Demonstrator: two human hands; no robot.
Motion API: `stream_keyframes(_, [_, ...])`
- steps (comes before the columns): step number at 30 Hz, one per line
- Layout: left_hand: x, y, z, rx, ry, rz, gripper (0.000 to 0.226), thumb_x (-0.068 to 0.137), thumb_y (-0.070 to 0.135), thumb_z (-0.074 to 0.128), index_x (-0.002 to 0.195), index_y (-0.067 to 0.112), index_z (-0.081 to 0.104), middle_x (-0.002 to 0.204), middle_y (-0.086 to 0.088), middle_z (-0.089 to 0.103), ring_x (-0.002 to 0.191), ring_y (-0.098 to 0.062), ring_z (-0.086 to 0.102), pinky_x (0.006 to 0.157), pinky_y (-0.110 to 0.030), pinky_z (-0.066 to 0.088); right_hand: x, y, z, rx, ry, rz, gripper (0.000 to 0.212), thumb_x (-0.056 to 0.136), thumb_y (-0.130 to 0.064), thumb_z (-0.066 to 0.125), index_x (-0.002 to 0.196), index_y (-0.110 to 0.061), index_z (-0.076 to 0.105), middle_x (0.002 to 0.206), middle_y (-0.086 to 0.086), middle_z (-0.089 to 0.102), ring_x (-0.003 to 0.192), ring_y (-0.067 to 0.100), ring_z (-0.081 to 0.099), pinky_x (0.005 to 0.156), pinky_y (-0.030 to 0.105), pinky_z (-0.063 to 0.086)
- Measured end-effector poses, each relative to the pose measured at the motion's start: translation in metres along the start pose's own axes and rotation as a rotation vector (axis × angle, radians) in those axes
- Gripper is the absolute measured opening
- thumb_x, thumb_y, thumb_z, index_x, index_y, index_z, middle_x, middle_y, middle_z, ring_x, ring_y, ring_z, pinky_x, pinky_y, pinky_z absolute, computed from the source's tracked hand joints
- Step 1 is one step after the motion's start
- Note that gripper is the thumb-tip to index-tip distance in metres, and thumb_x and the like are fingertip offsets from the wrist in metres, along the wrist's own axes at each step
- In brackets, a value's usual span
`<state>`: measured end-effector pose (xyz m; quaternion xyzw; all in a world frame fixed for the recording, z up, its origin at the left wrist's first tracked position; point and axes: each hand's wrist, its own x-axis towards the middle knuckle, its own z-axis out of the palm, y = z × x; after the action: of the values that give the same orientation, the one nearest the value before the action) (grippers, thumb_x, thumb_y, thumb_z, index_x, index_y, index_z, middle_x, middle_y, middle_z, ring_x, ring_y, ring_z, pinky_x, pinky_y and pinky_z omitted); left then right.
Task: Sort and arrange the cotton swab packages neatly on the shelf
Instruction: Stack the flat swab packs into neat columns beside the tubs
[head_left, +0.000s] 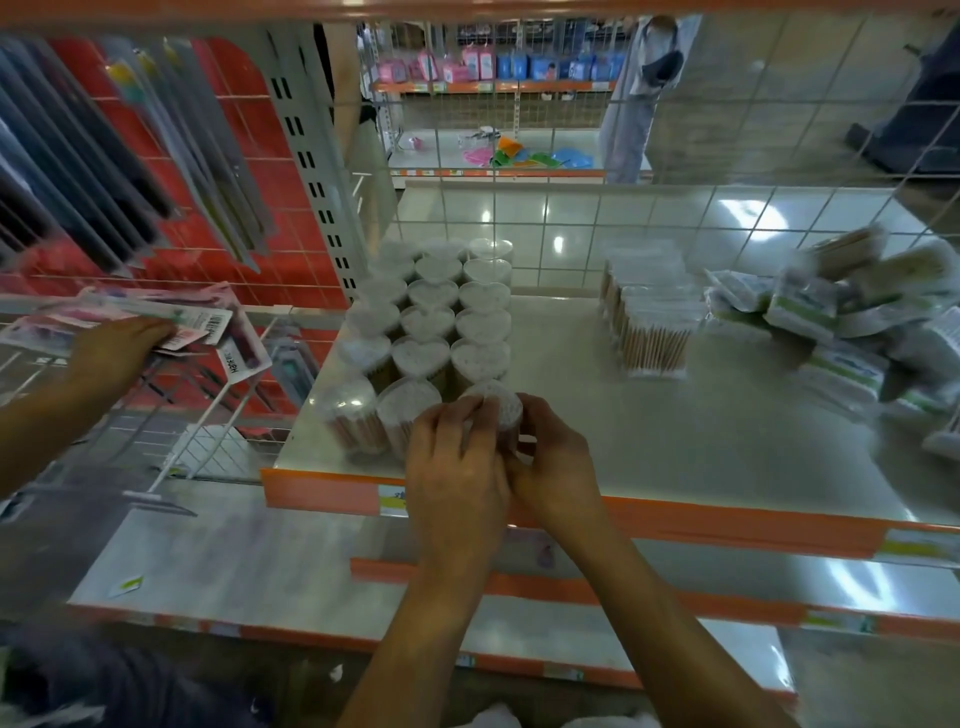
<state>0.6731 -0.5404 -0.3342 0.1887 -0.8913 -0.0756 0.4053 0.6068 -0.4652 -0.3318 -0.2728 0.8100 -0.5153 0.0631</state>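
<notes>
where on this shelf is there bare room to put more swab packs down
Bare shelf lies between the heart-lid tubs and the stick packs, and along the front, right of the right hand holding a round tub. The right end is crowded with piled bags.

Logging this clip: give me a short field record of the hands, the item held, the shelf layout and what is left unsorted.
hands: left hand and right hand, both with a grip on one round swab tub
tub position: front of the shelf, right end of the front row; cannot tell if it is set down
sorted block: heart-lid tubs in three columns behind it
middle: clear swab packs, lined up
unsorted: bagged swab packs piled loosely at right
</notes>
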Motion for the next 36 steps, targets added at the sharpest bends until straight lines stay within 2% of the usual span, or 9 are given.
stream_keyframes(15, [0.001, -0.004, 0.000, -0.008, 0.024, -0.017, 0.030, 0.080, 0.008, 0.063, 0.108, 0.004, 0.067, 0.111, -0.013, 0.063, 0.107, -0.029, 0.048, 0.094, -0.031, 0.039, 0.002, 0.001, 0.007, -0.030, 0.021, -0.045, 0.033, 0.088, -0.017, 0.061, 0.121, -0.017, 0.057, 0.105, -0.001, 0.069, 0.092, 0.012, 0.065, 0.079, 0.032, 0.055])
stream_keyframes(25, [0.003, -0.004, -0.001, -0.024, 0.036, -0.027, 0.031, 0.082, 0.011, 0.056, 0.110, 0.004, 0.067, 0.112, -0.012, 0.063, 0.109, -0.028, 0.046, 0.097, -0.030, 0.037, 0.005, 0.001, 0.007, -0.024, -0.031, 0.006, 0.035, 0.087, -0.019, 0.061, 0.122, -0.020, 0.055, 0.109, -0.001, 0.068, 0.096, 0.012, 0.064, 0.084, 0.035, 0.054])
stream_keyframes(32, [0.003, -0.001, -0.002, -0.042, 0.049, -0.055, 0.029, 0.082, 0.008, 0.059, 0.109, 0.003, 0.067, 0.112, -0.013, 0.063, 0.110, -0.029, 0.048, 0.100, -0.027, 0.033, 0.004, -0.002, 0.005, 0.005, -0.063, 0.039, 0.033, 0.090, -0.024, 0.059, 0.122, -0.019, 0.056, 0.109, -0.001, 0.067, 0.096, 0.012, 0.063, 0.084, 0.035, 0.053])
stream_keyframes(36, [0.001, 0.007, -0.004, -0.067, 0.111, -0.025, 0.026, 0.083, 0.005, 0.063, 0.109, 0.004, 0.068, 0.109, -0.014, 0.064, 0.109, -0.029, 0.051, 0.102, -0.028, 0.035, 0.003, -0.001, -0.007, 0.013, -0.098, 0.108, 0.044, 0.087, -0.031, 0.062, 0.128, -0.022, 0.051, 0.117, -0.009, 0.061, 0.103, 0.009, 0.059, 0.090, 0.030, 0.051])
